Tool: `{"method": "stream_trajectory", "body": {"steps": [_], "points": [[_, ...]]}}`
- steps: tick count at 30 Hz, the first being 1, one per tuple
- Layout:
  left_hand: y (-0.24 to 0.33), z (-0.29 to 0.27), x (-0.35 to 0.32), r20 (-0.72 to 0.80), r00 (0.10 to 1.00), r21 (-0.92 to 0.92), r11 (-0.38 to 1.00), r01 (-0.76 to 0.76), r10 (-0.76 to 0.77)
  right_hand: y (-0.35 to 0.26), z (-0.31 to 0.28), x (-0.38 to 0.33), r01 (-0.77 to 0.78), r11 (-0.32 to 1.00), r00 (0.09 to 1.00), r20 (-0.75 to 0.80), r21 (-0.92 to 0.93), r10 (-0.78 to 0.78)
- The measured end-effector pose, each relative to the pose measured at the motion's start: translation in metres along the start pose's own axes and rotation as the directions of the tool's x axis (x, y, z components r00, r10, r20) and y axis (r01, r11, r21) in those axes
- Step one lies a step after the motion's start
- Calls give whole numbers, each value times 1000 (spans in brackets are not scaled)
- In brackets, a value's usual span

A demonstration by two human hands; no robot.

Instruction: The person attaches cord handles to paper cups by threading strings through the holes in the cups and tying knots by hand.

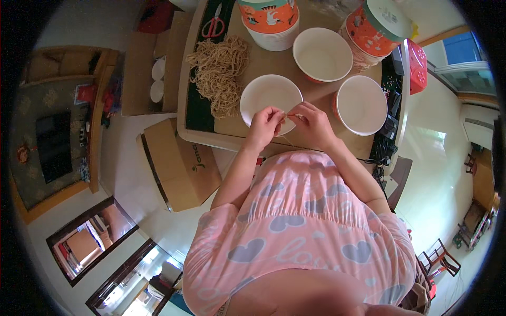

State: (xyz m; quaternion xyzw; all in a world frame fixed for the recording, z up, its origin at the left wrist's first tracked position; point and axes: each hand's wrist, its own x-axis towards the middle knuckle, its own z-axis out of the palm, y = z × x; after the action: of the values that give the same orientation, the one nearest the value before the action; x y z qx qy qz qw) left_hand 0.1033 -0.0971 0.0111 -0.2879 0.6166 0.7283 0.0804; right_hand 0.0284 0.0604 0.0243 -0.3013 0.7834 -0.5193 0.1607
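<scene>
You have, at left, a black screen against a patterned wall; far right, a window; near right, a wooden chair.

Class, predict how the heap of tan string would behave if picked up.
The tan string would probably flop and sag, since its strands lie in loose curls. Loops cross everywhere, so it may lift as a tangled clump. Its spread, irregular shape suggests it wouldn't roll.

Can't make out the tiny thing between the fingers, nor see the part of the bowl hidden beneath them, nor follow the tub stack, well beyond the fingers, past the upper edge of the view.
</scene>
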Motion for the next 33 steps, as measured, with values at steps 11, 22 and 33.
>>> {"method": "stream_trajectory", "body": {"steps": [11,22,33], "points": [[29,7,-20,189,980,54,995,-79,68,6,-14,-3,286,954,956,-45,-94,-291],[38,20,-54,203,963,108,974,-201,176,33,-1,-19,227,969,963,-126,-100,-239],[45,39,-82,392,908,120,970,-212,150,42,3,-21,131,988,980,-141,-81,-142]]}}
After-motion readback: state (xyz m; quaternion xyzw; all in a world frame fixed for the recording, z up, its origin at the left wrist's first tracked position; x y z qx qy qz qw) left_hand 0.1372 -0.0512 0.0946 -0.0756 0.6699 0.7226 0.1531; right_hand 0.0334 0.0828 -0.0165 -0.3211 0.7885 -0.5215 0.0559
